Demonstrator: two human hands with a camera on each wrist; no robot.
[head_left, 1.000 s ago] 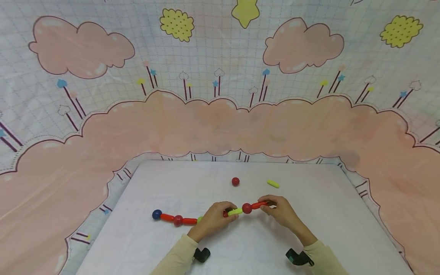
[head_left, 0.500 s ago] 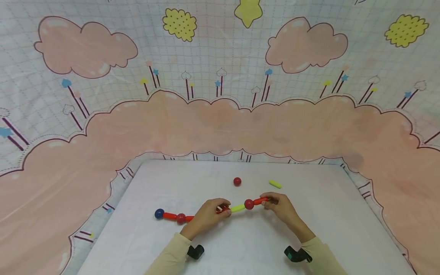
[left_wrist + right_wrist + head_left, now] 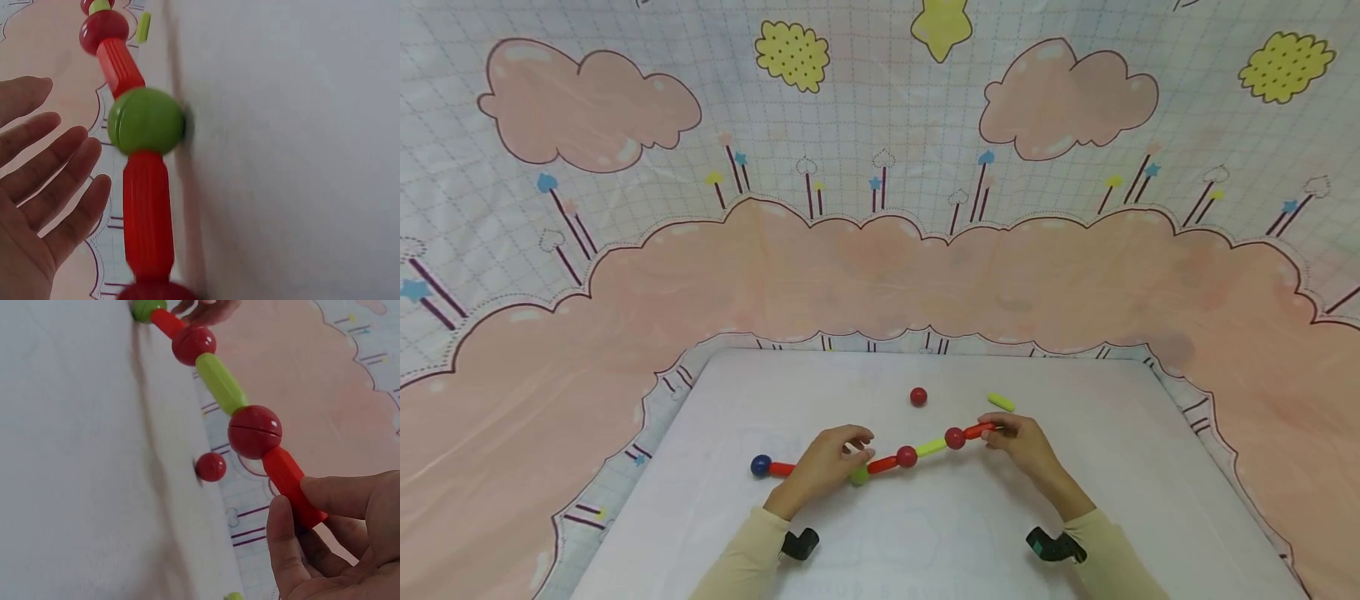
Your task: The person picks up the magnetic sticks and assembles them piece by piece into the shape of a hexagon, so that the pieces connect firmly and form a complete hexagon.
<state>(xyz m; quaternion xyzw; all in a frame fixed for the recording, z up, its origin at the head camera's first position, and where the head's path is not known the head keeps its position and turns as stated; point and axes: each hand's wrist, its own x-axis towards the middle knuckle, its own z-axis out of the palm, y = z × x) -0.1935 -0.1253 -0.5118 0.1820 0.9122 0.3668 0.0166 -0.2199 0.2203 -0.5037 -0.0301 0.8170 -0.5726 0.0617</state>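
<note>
A chain of balls and rods runs across the white table. At its left end is a blue ball, and near the middle a green ball joins two red rods. Farther right come a red ball, a yellow-green rod, another red ball and an end red rod. My right hand pinches that end rod between thumb and fingers. My left hand is beside the green ball with fingers spread, apart from the chain in the left wrist view. It hides part of the chain in the head view.
A loose red ball lies on the table beyond the chain. To its right is a loose yellow-green rod. Behind the table hangs a printed cloth with clouds.
My left hand has let go of the chain's middle and moved left, uncovering a red ball and rod. My right hand has shifted slightly right and up, still pinching the end rod.
</note>
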